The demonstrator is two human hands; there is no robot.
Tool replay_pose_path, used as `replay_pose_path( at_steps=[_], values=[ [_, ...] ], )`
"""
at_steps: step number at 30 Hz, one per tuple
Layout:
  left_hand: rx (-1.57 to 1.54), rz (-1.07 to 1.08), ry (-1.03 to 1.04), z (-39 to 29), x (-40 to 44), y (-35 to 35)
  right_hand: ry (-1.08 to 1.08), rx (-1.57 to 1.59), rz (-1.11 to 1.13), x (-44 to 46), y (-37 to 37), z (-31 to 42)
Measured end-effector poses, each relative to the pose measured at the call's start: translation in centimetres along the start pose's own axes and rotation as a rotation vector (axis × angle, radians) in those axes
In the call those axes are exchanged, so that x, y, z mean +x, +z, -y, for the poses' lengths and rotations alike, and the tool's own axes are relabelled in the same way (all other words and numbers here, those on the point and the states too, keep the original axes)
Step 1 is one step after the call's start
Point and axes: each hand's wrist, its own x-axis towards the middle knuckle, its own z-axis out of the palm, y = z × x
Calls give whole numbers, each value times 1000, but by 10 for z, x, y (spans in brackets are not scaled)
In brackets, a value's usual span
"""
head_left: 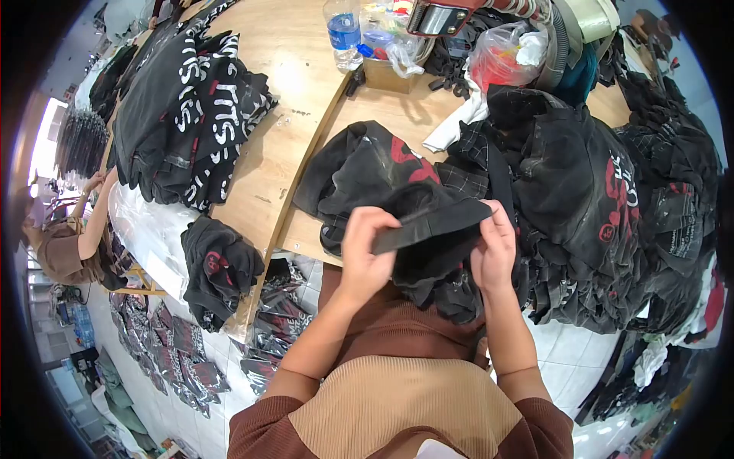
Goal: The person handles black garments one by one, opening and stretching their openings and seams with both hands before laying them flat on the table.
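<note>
A black garment with red print (367, 164) lies over the front edge of the wooden table, part of it hanging down before my lap. My left hand (367, 249) pinches the left end of its raised dark band. At the band's right end, my right hand (493, 245) grips the cloth between thumb and fingers. The band (432, 223) is stretched between both hands, with a dark opening below it. Right beside it is a large heap of black garments (573, 168) with red and white print.
Folded black clothes (187, 115) are stacked at the left. A water bottle (343, 34), a small box (388, 76) and a plastic bag (505, 57) stand at the back. Another person (69, 245) is at the far left. Packed garments (172, 344) lie on the floor.
</note>
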Motion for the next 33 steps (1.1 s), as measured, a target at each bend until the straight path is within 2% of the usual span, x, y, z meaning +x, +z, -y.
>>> replay_pose_path(
  at_steps=[1, 3, 4, 7, 12, 15, 19, 22, 24, 25, 26, 27, 28, 29, 31, 32, 33],
  values=[
    [-74, -105, -42, 3, 5, -2, 8, 36, 14, 3, -3, 5],
    [-204, -124, -94, 5, 15, -9, -120, -171, 106, 6, -10, 5],
    [-39, -119, -90, 7, 16, -15, -182, -275, 155, 8, -13, 6],
    [58, -165, 41, 2, 34, -21, -386, -673, 250, 16, -17, 23],
    [160, -146, 112, -11, 52, -30, -649, -906, 315, 30, -3, 44],
    [181, -129, 217, -7, 55, -31, -719, -1336, 455, 36, 12, 60],
    [495, -38, 340, -5, 40, -54, -789, -1563, 512, 33, 6, 49],
    [653, 42, 334, 11, 13, -68, -784, -1511, 543, 28, -4, 34],
    [695, 121, 291, 12, 3, -74, -634, -1399, 636, 25, -7, 27],
    [629, 155, 208, 11, 3, -74, -561, -1343, 680, 23, -9, 25],
    [563, 186, 126, 9, 5, -75, -326, -1278, 725, 21, -14, 27],
    [497, 214, 46, 6, 8, -75, -296, -1151, 734, 23, -13, 28],
    [340, 298, -79, 6, 11, -77, -265, -1024, 741, 26, -11, 31],
    [118, 382, -103, 10, 14, -78, -238, -900, 745, 30, -9, 33],
    [-332, 542, -128, 20, 26, -77, 127, -418, 734, 36, -9, 34],
    [-495, 570, -150, 21, 31, -72, 337, -249, 594, 34, -13, 33],
    [-664, 529, -278, 21, 32, -71, 538, -77, 449, 33, -18, 30]
  ],
)
